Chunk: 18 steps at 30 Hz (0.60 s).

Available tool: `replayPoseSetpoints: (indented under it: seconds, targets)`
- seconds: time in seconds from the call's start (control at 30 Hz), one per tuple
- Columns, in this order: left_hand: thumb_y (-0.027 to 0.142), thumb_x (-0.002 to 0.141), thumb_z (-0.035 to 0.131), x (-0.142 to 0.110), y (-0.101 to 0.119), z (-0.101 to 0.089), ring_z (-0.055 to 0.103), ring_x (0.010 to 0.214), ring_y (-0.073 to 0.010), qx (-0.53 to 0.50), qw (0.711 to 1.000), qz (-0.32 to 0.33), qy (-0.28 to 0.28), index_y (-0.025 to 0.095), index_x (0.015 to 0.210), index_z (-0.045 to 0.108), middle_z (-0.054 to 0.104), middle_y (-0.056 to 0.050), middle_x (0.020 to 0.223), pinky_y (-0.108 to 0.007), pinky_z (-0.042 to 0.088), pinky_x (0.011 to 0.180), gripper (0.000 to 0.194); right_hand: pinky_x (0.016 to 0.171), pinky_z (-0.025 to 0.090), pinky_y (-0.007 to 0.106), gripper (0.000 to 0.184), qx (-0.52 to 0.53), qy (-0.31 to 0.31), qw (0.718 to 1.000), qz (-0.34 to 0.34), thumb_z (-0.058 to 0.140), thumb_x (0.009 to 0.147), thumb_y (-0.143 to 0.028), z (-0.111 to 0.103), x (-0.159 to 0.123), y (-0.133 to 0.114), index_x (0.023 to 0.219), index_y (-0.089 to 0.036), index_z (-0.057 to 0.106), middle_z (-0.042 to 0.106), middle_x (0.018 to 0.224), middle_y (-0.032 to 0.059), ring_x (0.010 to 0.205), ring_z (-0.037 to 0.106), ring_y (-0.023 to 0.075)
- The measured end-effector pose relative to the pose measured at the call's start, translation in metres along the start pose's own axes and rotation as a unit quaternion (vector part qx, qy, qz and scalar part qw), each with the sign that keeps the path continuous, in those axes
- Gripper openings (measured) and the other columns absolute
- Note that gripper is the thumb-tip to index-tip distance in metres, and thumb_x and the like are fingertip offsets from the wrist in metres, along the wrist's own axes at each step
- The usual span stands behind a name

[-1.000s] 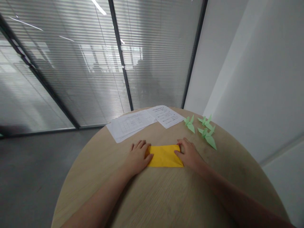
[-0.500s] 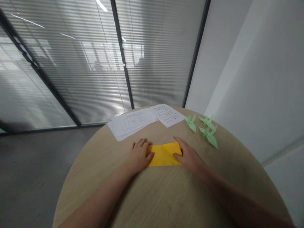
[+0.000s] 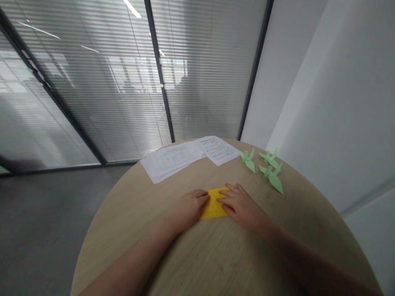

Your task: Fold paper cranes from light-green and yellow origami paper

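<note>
A folded strip of yellow paper (image 3: 212, 207) lies on the wooden table, its two ends covered by my hands. At its left end, my left hand (image 3: 190, 209) has its fingers drawn together and bent over the edge, gripping the paper; the thumb is partly hidden. My right hand (image 3: 241, 207) rests over the right end with its fingers spread out flat on the paper.
Several printed white sheets (image 3: 173, 158) lie overlapping near the far edge of the round table (image 3: 123, 197). Three green origami birds (image 3: 274, 179) stand at the back right. Beyond are a blind-covered glass partition (image 3: 203, 98) and a white wall (image 3: 339, 115).
My left hand has slid right along the yellow paper and drawn its fingers together. My right hand has gone from pinching the right edge to lying spread on top.
</note>
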<state>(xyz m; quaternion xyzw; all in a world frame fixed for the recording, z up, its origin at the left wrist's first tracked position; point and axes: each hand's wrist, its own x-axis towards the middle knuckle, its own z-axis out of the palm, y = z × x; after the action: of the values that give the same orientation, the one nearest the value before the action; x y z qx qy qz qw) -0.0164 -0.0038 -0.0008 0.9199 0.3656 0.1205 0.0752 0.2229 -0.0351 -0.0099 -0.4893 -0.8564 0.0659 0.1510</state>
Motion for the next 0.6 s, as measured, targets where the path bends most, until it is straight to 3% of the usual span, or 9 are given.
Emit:
replayPoseSetpoints:
  seconds: [0.17, 0.37, 0.47, 0.6]
  targets:
    - [0.031, 0.098, 0.057, -0.006, 0.0, -0.015, 0.067, 0.125, -0.0314, 0.033, 0.997, -0.066, -0.02, 0.014, 0.128, 0.072, 0.069, -0.016, 0.139, -0.045, 0.053, 0.111, 0.037, 0.121, 0.031, 0.059, 0.035, -0.003, 0.004, 1.0, 0.019, 0.054, 0.101, -0.021, 0.001, 0.001, 0.003, 0.123, -0.03, 0.079, 0.069, 0.141, 0.0074, 0.146, 0.048, 0.0334]
    - [0.054, 0.09, 0.067, -0.012, -0.002, -0.026, 0.052, 0.143, -0.0373, 0.058, 0.993, -0.089, -0.056, 0.014, 0.145, 0.061, 0.056, -0.019, 0.155, -0.052, 0.04, 0.121, 0.068, 0.122, 0.036, 0.051, 0.032, 0.024, 0.041, 0.999, 0.015, 0.061, 0.097, -0.024, 0.014, 0.002, 0.019, 0.124, -0.026, 0.079, 0.067, 0.142, 0.0115, 0.143, 0.052, 0.0305]
    - [0.062, 0.088, 0.067, -0.011, -0.003, -0.024, 0.046, 0.149, -0.0384, 0.056, 0.992, -0.093, -0.07, 0.014, 0.15, 0.056, 0.05, -0.02, 0.16, -0.054, 0.034, 0.125, 0.08, 0.124, 0.033, 0.051, 0.049, 0.014, 0.046, 0.997, 0.052, 0.064, 0.097, -0.035, 0.019, 0.002, 0.024, 0.144, -0.022, 0.066, 0.057, 0.154, 0.0137, 0.149, 0.045, 0.0319]
    - [0.071, 0.088, 0.061, -0.012, -0.007, -0.018, 0.034, 0.156, -0.0396, 0.055, 0.989, -0.11, -0.086, 0.014, 0.158, 0.046, 0.04, -0.02, 0.167, -0.06, 0.026, 0.127, 0.092, 0.125, 0.027, 0.061, 0.069, -0.036, 0.017, 0.993, 0.11, 0.054, 0.101, -0.053, 0.024, 0.002, 0.02, 0.161, -0.021, 0.044, 0.045, 0.165, 0.0154, 0.156, 0.033, 0.0366]
